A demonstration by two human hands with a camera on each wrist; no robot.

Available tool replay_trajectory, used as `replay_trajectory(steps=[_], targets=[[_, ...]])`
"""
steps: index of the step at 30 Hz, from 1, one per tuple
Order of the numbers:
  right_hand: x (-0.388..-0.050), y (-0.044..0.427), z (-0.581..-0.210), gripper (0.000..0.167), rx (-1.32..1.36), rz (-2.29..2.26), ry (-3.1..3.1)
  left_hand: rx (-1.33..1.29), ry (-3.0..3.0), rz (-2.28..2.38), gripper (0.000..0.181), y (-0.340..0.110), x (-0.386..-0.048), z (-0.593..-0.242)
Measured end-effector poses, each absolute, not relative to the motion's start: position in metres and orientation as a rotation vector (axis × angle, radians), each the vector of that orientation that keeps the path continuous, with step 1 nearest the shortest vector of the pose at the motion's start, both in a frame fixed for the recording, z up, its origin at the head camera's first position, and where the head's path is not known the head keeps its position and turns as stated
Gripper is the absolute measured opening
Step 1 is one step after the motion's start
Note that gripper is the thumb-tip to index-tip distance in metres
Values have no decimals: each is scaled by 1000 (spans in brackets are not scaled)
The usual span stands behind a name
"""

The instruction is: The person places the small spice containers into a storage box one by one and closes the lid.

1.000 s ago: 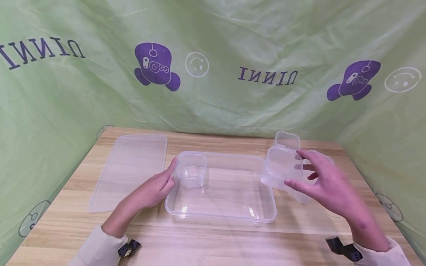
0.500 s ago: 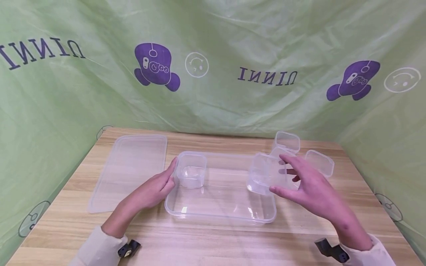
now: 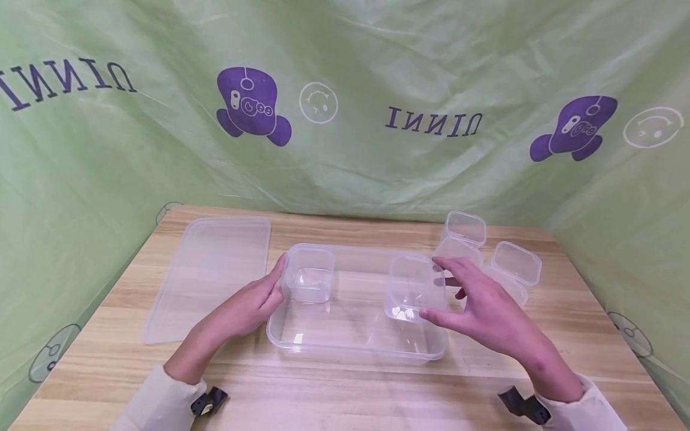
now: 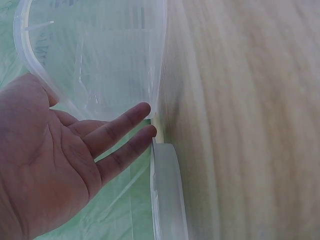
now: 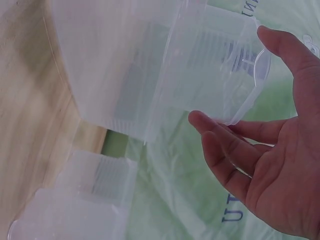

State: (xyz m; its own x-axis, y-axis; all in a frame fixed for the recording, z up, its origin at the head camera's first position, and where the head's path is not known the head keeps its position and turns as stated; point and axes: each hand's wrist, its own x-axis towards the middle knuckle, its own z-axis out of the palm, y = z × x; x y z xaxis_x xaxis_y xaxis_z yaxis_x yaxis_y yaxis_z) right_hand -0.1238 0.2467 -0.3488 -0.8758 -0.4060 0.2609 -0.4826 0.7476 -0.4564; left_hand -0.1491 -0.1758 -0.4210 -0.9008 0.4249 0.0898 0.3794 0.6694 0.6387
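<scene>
A large clear plastic food box [image 3: 356, 354] lies on the table without its lid. In its back left corner sits a small clear container [image 3: 309, 293]. My right hand [image 3: 493, 308] pinches a second small container [image 3: 405, 281] between thumb and fingers over the box's right side. Seen from the right wrist, this container [image 5: 215, 70] stands partly above the box's rim, slightly tilted. My left hand [image 3: 253, 305] rests against the box's left wall. In the left wrist view its fingers [image 4: 117, 127] are straight along the wall.
A large flat translucent lid [image 3: 215, 275] lies left of the box. Several more small clear containers [image 3: 466, 227] stand at the right and back right, close to the right hand. A green printed curtain [image 3: 345, 173] surrounds the wooden table [image 3: 259, 395] at the back and sides.
My right hand has carried the small container leftward from beside the box's right edge to over its interior, and lower. The left hand stays at the box's left wall.
</scene>
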Motion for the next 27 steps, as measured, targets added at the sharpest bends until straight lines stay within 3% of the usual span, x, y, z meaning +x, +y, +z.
replay_trajectory(steps=[27], targets=[[-113,207,-364,94,689,829,-2873,686,2804,1050,64,-175,-149,-421]])
